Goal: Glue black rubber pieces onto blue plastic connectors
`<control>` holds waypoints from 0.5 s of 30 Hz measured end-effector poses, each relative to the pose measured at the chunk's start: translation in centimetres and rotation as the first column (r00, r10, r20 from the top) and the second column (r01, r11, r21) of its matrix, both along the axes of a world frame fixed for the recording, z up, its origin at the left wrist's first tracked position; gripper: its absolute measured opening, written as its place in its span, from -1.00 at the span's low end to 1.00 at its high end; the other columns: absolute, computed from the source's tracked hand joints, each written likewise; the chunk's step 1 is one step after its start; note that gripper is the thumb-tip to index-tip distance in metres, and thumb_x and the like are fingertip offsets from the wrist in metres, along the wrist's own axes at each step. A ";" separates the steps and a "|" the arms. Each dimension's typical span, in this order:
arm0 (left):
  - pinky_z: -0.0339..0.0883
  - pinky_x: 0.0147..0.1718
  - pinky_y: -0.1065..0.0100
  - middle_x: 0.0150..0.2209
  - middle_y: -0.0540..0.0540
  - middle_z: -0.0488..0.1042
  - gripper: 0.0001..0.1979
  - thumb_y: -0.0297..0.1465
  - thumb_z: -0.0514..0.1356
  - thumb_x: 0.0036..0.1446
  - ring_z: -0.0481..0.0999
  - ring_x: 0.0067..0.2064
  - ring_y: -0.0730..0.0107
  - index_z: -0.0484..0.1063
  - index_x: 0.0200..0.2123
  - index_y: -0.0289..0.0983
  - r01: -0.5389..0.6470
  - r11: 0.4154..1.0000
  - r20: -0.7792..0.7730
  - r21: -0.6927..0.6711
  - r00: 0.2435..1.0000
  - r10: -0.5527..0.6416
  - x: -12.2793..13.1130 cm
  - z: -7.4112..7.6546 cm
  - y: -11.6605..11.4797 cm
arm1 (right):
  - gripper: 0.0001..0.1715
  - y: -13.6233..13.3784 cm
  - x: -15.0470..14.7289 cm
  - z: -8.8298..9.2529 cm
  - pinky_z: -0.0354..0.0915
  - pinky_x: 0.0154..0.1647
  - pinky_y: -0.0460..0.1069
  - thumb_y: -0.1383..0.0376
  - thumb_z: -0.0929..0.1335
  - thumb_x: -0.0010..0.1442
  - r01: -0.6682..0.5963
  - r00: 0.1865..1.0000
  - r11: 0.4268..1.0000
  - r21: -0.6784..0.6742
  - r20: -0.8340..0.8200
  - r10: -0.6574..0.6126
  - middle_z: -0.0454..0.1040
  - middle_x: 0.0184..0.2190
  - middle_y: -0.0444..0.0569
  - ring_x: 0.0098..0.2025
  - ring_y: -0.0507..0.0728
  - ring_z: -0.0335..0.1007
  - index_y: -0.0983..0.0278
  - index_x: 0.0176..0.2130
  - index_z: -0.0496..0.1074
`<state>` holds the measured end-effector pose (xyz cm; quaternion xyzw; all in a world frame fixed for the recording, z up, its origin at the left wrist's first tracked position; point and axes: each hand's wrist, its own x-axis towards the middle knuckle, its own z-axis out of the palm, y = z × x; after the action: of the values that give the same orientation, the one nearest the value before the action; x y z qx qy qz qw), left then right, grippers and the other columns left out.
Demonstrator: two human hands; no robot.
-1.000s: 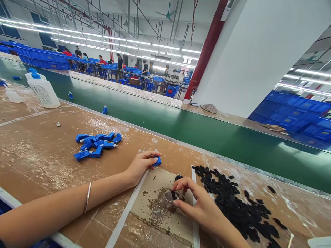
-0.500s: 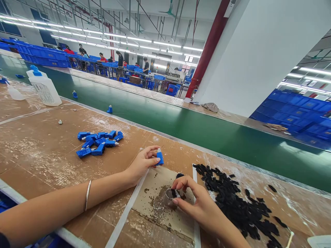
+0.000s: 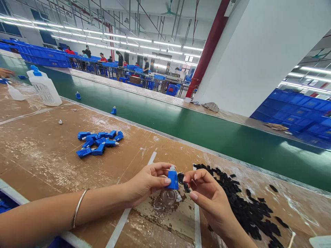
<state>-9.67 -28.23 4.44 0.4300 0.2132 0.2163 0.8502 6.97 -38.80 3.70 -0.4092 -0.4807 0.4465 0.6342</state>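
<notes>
My left hand point(image 3: 152, 181) pinches a small blue plastic part point(image 3: 172, 179) with a pale tip pointing up. It holds the part just above a small clear glass jar point(image 3: 169, 197), which stands on a stained board point(image 3: 155, 215). Close by on the right, my right hand point(image 3: 214, 198) grips a small black piece point(image 3: 186, 188) between thumb and fingers. A round black cap-like thing point(image 3: 180, 177) shows between the blue part and my right fingertips. Right of my right hand lies a heap of small black pieces point(image 3: 243, 206).
A pile of blue parts point(image 3: 99, 143) lies on the worn table at left. White bottles point(image 3: 45, 88) stand further left, near another person's hand point(image 3: 6, 72). Beyond the table's edge runs a green conveyor belt point(image 3: 155, 113) carrying a few blue parts. A cotton swab point(image 3: 291, 239) lies lower right.
My left hand has brought the blue part right and down, over the jar. My right hand has drawn back from the jar with the black piece. Parts on the belt shifted slightly right.
</notes>
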 end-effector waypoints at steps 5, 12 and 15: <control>0.27 -0.17 0.34 -0.15 -0.15 0.43 -0.50 -0.45 0.38 -0.18 0.45 -0.19 0.36 0.36 -0.10 -0.32 0.074 0.997 -0.006 -0.028 0.997 -0.074 -0.1 0.1 -0.9 | -0.71 -0.1 -0.2 0.0 0.17 -0.19 -0.08 0.28 0.46 0.05 0.032 0.999 0.999 0.009 0.032 -0.032 0.37 -0.26 -0.17 -0.23 0.03 0.21 0.14 -0.28 0.28; 0.28 -0.20 0.39 -0.19 -0.12 0.44 -0.53 -0.44 0.38 -0.17 0.44 -0.22 0.41 0.39 -0.12 -0.32 0.090 0.996 0.019 -0.015 0.996 -0.090 -0.3 0.3 -1.4 | -0.74 -0.3 -0.6 0.1 0.19 -0.15 -0.07 0.31 0.42 0.10 0.031 0.992 0.999 0.042 0.125 -0.037 0.37 -0.26 -0.18 -0.17 0.03 0.25 0.13 -0.28 0.25; 0.29 -0.21 0.42 -0.21 -0.12 0.45 -0.57 -0.46 0.36 -0.14 0.45 -0.23 0.44 0.40 -0.13 -0.33 0.091 0.996 0.032 -0.012 0.995 -0.090 -0.4 0.2 -1.5 | -0.77 -0.3 -0.8 0.2 0.22 -0.11 -0.06 0.34 0.40 0.12 0.071 0.967 0.993 0.098 0.236 -0.092 0.38 -0.25 -0.19 -0.15 0.03 0.28 0.13 -0.28 0.25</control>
<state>-10.05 -29.76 4.66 0.4298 0.1816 0.1830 0.8653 6.21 -39.09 3.87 -0.4510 -0.5559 0.3454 0.6068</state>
